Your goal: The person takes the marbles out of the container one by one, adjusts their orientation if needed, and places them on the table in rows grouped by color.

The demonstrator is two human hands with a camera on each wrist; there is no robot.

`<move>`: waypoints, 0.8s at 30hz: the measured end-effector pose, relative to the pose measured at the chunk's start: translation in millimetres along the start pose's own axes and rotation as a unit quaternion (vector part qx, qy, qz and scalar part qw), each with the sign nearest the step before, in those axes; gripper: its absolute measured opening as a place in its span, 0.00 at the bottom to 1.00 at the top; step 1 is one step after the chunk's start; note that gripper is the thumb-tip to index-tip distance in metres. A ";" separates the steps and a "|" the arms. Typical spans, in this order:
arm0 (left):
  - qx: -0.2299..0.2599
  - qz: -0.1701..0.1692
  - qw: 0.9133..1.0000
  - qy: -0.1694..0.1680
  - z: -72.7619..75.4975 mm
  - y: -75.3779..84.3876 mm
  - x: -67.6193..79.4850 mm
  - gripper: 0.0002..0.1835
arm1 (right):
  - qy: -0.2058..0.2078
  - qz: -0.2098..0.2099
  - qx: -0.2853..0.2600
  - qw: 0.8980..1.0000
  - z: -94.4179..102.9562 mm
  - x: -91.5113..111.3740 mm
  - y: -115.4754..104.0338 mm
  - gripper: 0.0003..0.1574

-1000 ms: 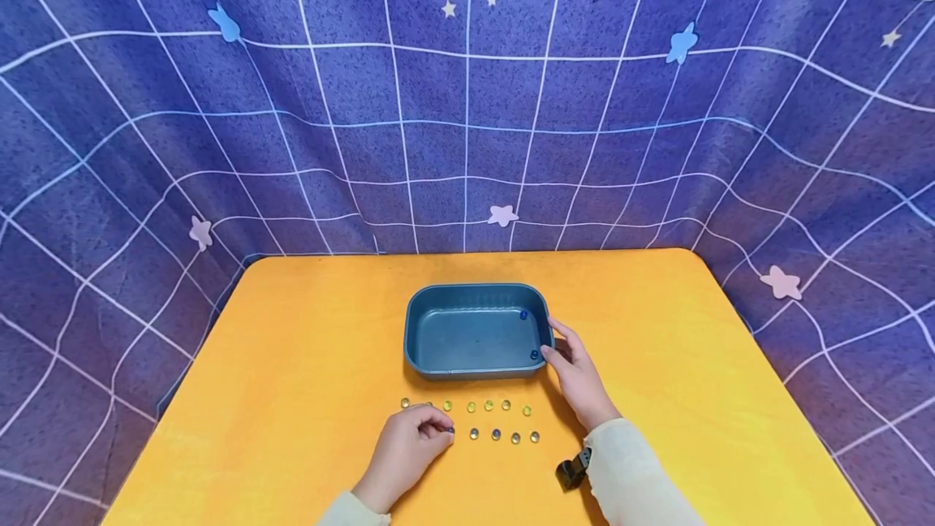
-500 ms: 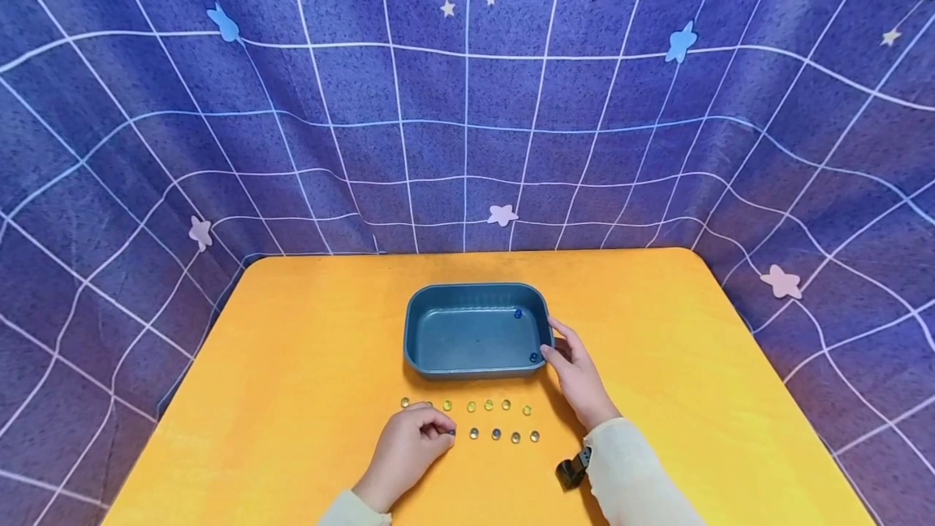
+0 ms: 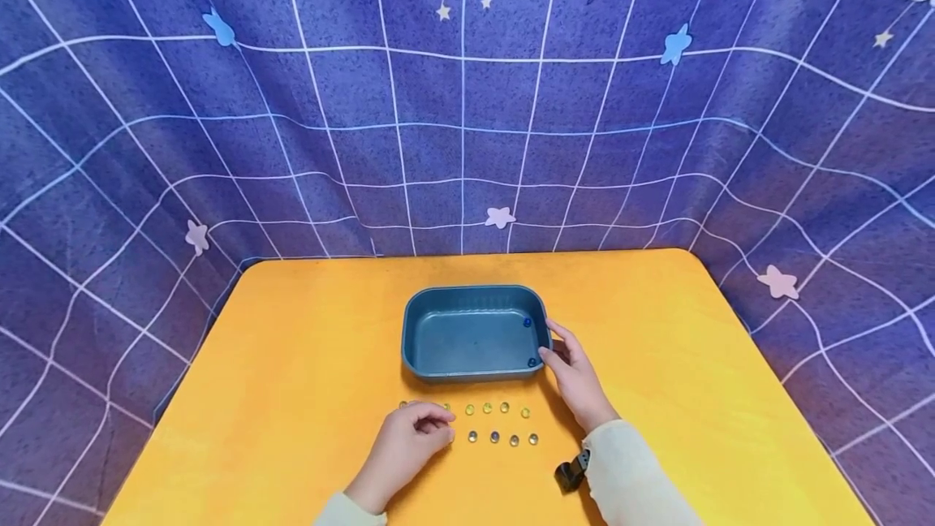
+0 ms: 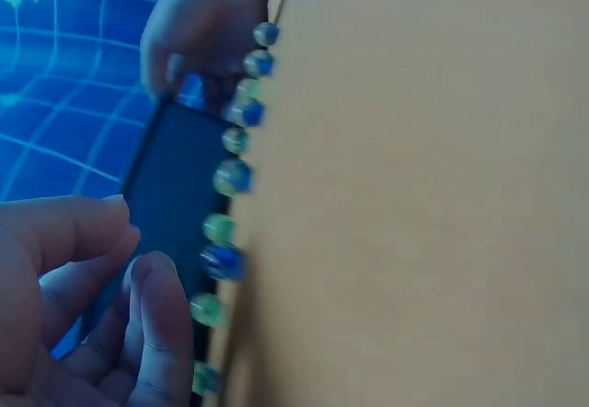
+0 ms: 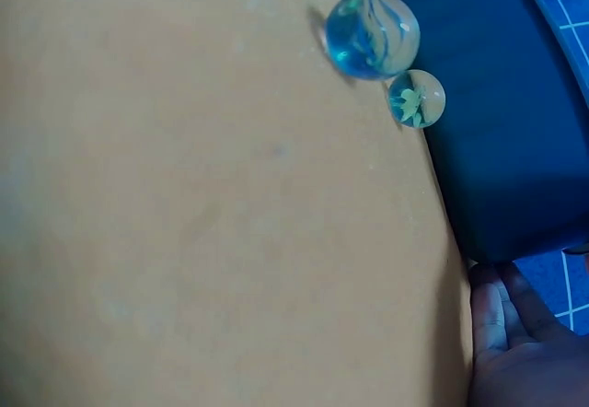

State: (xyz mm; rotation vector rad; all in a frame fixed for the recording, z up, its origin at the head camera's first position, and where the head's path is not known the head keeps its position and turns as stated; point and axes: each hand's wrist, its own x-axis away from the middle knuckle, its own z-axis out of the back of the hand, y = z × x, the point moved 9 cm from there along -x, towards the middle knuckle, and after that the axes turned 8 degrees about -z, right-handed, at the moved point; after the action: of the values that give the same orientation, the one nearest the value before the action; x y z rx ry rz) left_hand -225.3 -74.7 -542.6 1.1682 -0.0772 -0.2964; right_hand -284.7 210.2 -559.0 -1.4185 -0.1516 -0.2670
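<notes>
My right hand (image 3: 579,380) grips the right end of a dark blue rectangular plastic box (image 3: 475,376), thumb at the rim and fingers along its outer side. Two blue marbles (image 3: 527,322) lie inside near that end. My left hand (image 3: 409,445) hovers by the left end of two rows of glass marbles, fingers loosely bent. In the left wrist view its thumb and index fingertips stand apart with nothing visible between them; a blue marble (image 4: 221,261) sits just beyond. The front row includes a clear marble with dark swirls (image 3: 472,437); yellowish marbles (image 3: 487,408) form the row behind.
An orange-yellow tabletop (image 3: 314,331) carries everything. A purple-blue curtain (image 3: 467,120) with white grid lines and stars surrounds its back and sides. A black wrist device (image 3: 571,473) hangs at the right sleeve, close over the table.
The left hand has risen slightly, and its fingers cover some back-row marbles. One blue marble in the box has rolled, first left, then back right. The right hand keeps its grip.
</notes>
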 end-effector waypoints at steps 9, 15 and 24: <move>0.005 -0.085 0.996 0.001 -6.2 63.6 -31.9 0.06 | -0.003 -0.007 0.007 1.000 -2.3 1.4 -0.6 0.33; -0.033 -0.132 0.991 -0.013 -25.9 87.2 -59.4 0.07 | -0.003 -0.004 0.006 1.000 -2.7 1.2 0.4 0.33; -0.108 -0.135 0.984 -0.039 -53.1 88.4 -100.6 0.05 | -0.001 0.012 -0.001 1.000 -1.5 0.0 -0.8 0.32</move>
State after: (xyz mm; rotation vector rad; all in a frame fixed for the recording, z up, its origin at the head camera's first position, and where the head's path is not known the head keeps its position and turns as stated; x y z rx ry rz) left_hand -293.7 31.5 -473.3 0.9501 0.0461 -0.5765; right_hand -284.9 208.6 -558.4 -1.4215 -0.1360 -0.2446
